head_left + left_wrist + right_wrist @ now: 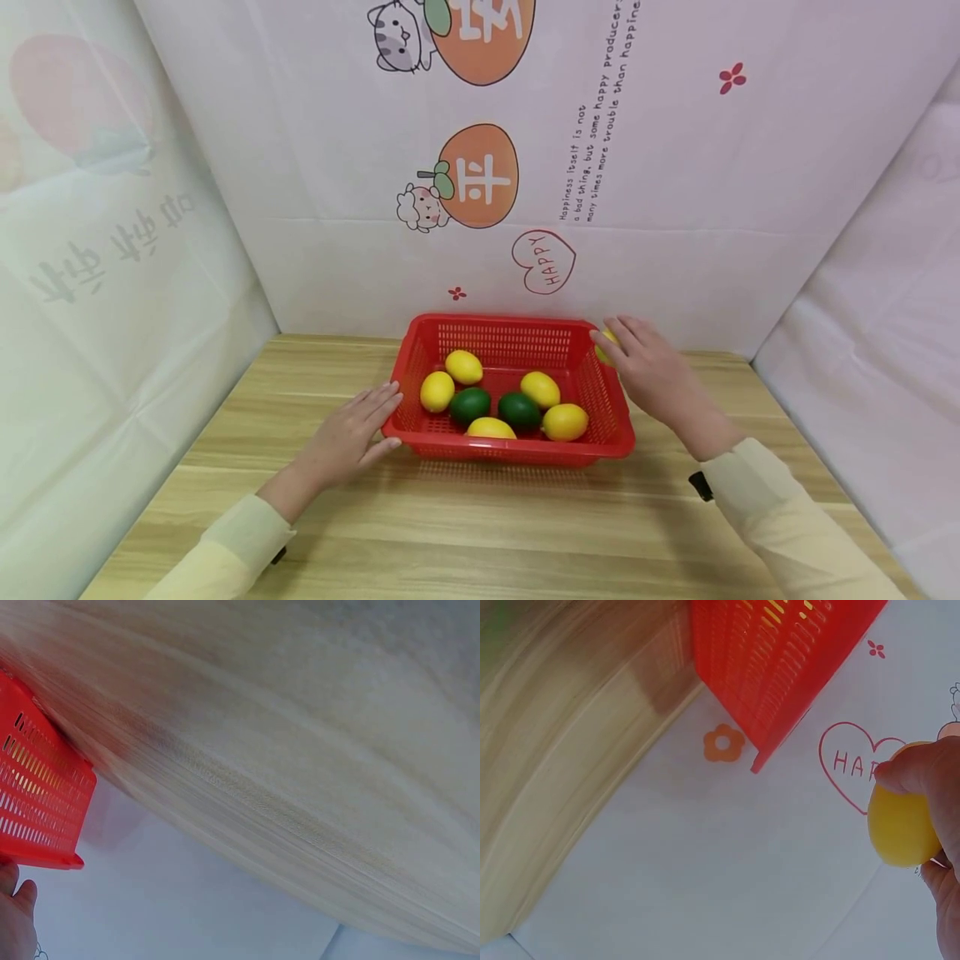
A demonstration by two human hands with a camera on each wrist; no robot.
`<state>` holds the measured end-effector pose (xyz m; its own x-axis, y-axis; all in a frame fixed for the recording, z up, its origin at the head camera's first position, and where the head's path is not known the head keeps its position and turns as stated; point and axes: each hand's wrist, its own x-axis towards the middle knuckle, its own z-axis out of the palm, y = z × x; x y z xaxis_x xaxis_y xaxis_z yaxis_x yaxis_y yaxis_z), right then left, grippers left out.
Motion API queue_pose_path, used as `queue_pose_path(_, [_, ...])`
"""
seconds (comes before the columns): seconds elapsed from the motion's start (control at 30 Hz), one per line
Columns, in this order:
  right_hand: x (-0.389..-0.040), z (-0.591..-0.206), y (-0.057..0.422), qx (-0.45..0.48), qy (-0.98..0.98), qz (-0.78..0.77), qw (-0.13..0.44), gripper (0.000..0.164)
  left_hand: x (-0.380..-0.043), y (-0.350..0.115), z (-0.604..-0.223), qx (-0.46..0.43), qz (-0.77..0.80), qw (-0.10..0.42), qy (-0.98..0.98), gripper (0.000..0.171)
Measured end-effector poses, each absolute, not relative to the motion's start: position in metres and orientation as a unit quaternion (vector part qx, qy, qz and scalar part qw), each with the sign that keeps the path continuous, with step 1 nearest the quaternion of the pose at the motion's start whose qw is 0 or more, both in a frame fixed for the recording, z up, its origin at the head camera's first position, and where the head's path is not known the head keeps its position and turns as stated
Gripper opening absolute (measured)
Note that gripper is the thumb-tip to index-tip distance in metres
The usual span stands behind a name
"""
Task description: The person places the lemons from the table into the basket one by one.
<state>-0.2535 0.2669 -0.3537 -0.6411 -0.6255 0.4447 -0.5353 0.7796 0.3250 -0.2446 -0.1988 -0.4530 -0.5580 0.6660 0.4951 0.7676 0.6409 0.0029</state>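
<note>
A red perforated plastic basket (510, 452) sits on the wooden table, with several yellow lemons (565, 422) and two dark green lemons (469, 407) inside. My left hand (351, 433) lies at the basket's left end, fingers straight and touching the rim; in the left wrist view only its fingertips (26, 896) show beside the basket. At the opposite end, my right hand (651, 371) holds another yellow lemon (901, 829) between thumb and fingers, over the basket's right back corner. The hand hides much of that lemon in the head view.
The wooden table (480, 533) stretches in front of the basket and to both sides. Behind it hangs a white printed sheet (637, 275), close to the basket's back rim. More white sheeting (885, 275) encloses the left and right sides.
</note>
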Motion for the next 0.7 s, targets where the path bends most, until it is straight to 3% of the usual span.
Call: queue_pose_path(0.7, [-0.269,-0.359,0.246,0.334,-0.907,-0.076,0.245,0.071,-0.245,-0.198,-0.453,-0.410,-0.113,0.234,-0.874,0.072])
